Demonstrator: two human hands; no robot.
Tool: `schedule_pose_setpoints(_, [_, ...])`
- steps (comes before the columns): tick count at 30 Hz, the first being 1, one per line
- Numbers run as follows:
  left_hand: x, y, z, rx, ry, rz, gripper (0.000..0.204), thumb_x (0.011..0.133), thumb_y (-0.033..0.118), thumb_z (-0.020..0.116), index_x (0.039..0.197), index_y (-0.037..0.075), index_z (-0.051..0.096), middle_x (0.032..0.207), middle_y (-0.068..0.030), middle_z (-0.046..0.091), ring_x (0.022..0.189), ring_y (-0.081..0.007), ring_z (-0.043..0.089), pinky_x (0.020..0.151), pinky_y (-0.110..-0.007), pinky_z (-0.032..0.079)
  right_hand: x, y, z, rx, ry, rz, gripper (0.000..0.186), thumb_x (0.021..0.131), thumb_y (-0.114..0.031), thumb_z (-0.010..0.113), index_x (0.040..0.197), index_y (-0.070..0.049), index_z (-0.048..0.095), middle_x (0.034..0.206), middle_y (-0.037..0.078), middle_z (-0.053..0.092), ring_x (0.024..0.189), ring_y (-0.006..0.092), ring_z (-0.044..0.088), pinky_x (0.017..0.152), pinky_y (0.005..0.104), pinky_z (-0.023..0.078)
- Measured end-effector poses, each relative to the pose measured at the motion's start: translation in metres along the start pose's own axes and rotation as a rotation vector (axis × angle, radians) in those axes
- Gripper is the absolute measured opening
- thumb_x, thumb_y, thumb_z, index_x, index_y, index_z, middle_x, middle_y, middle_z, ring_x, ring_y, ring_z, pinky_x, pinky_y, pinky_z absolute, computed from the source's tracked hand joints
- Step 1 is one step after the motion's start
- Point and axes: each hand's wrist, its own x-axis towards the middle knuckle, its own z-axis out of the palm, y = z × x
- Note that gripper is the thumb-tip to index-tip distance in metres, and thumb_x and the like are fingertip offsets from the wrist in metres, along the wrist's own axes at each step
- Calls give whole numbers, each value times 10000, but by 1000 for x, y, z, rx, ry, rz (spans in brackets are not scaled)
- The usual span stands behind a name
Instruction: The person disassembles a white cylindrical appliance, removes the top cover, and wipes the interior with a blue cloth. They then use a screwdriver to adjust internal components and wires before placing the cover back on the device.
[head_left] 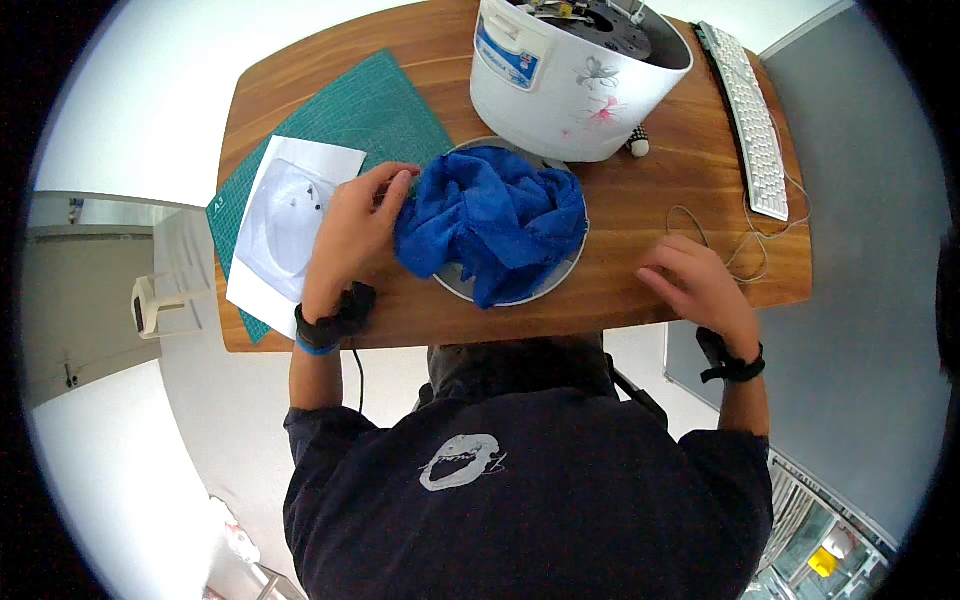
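Note:
A crumpled blue cloth (495, 215) lies heaped on a round grey plate-like piece (540, 288) with a pale rim, near the table's front middle. At the cloth's left edge is my left hand (365, 215), its thumb and fingers apart and holding nothing I can see; whether the fingertips touch the cloth I cannot tell. My right hand (695, 285) hovers or rests over the wood to the right of the cloth, fingers loosely bent with nothing visible in them. Behind the cloth stands a white round appliance housing (580, 95) with printed flowers, a panel and parts inside.
To the left, a clear plastic bag (285, 225) with small dark pieces lies on white paper (260, 290) over a green cutting mat (375, 110). A white keyboard (750, 120) and thin cable (765, 262) lie at the right. A small dotted object (638, 143) sits beside the housing.

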Motion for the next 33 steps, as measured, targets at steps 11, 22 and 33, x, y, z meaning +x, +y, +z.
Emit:
schedule_pose_setpoints(11, [-62, -2, 3, 71, 483, 151, 326, 1136, 187, 615, 856, 29, 672, 729, -49, 727, 643, -130, 690, 601, -294, 518, -18, 8, 20, 121, -76, -69, 148, 998, -168, 765, 1084, -58, 714, 1064, 138, 710, 1013, 367, 715, 854, 448, 592])
schedule_pose_setpoints(22, [-99, 6, 6, 228, 154, 202, 362, 1105, 226, 665, 806, 24, 658, 651, -98, 640, 568, -218, 638, 561, -360, 474, -58, 21, 36, 337, -360, 2, 215, 1030, -206, 755, 1125, -14, 750, 952, 188, 801, 832, 354, 781, 763, 440, 617])
schedule_pose_setpoints(33, [-83, 44, 50, 369, -198, 523, 341, 882, 314, 903, 1077, 101, 722, 1657, -282, 418, 1574, -606, 292, 1284, -648, 327, -21, -29, 33, 77, 31, -109, 747, 912, -212, 889, 1561, -161, 524, 1721, 196, 324, 1523, 424, 467, 1190, 507, 500])
